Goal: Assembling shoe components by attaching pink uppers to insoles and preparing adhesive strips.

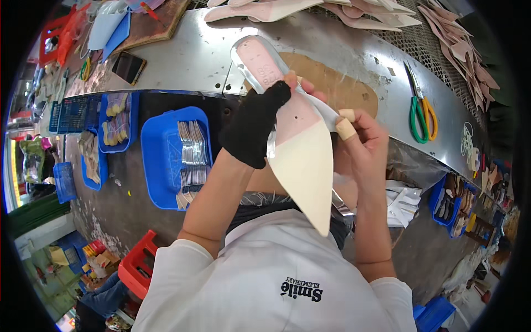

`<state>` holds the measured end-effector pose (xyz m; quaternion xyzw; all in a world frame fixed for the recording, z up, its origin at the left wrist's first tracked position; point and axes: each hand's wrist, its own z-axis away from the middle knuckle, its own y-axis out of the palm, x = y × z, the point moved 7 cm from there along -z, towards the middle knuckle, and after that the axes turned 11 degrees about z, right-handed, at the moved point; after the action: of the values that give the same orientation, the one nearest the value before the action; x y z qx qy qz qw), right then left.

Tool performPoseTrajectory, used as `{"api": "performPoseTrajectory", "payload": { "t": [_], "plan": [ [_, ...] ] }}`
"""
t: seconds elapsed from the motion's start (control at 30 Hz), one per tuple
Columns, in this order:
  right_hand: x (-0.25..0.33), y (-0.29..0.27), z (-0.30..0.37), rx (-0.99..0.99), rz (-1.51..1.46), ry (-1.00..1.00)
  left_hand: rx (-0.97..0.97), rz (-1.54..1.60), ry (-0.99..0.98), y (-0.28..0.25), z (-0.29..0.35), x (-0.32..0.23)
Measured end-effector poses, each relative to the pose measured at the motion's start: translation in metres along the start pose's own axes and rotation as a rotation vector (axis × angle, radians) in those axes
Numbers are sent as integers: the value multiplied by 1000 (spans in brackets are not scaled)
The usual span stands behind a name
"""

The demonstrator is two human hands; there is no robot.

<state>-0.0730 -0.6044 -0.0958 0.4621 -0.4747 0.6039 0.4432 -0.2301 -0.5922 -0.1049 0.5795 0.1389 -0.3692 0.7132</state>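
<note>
White shirt (232,271) nearest; pointed shoe piece (303,149) gripped at centre

Shirt fills the view at 6 o'clock. Above it, the pink-and-cream shoe piece lies at the clock centre, rounded end toward 11 o'clock, pointed end toward 5 o'clock.

Left hand (251,124): wears a black fingerless glove; forearm enters from 7 o'clock. Grip is narrow, clamped on the piece's midsection, thumb across the upper face.

Right hand (368,141): forearm rises from between 4 and 5 o'clock, wrist bent inward. Thumb and forefinger, wrapped in tan tape (346,129), pinch a pale strip (326,114) beside the piece's right edge.

Surroundings: metal worktop (204,44) spans 10 to 3 o'clock. Phone (129,67) rests at 10 o'clock; scissors (421,119) with green and orange handles, at 2 o'clock. Blue bin (160,160) stands at 9 o'clock.
</note>
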Motion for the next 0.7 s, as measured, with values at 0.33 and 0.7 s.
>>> {"api": "performPoseTrajectory", "payload": {
  "t": [0.33, 0.7],
  "plan": [
    [0, -11, -1, 233, 77, -121, -108, -202, 157, 8, 2, 1],
    [-28, -229, -48, -548, 1373, -207, 512, 640, -220, 17, 6, 42]
  ]
}}
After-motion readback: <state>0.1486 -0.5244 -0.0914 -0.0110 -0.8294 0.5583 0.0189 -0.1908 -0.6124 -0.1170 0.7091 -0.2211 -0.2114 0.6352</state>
